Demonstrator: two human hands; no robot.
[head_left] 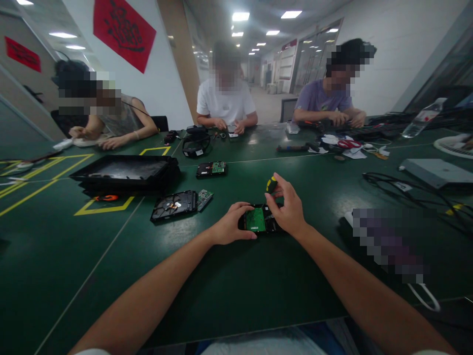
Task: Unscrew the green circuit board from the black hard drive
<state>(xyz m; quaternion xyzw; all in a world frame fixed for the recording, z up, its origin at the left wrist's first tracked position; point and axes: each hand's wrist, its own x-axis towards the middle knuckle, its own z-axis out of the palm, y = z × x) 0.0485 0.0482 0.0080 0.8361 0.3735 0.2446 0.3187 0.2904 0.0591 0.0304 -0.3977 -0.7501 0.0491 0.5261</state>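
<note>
A hard drive (255, 220) with a green circuit board lies on the green table in front of me. My left hand (236, 224) grips its left end, thumb along the near edge and fingers over the far one. Above the right part of the drive, my right hand (288, 207) is closed on a short yellow and black screwdriver (272, 185), held upright between thumb and fingers. The tool's tip is hidden behind the hand. To the left lie an opened drive casing (174, 206) and a loose circuit board (204, 199). Farther back rests another hard drive (211, 169).
Black trays (125, 170) are stacked at the left, an orange-handled tool (107, 197) beside them. On the right are a phone-like object (384, 244) with a white strap, black cables (399, 190), a silver box (438, 172) and a plastic bottle (424, 118). Three people sit across the table.
</note>
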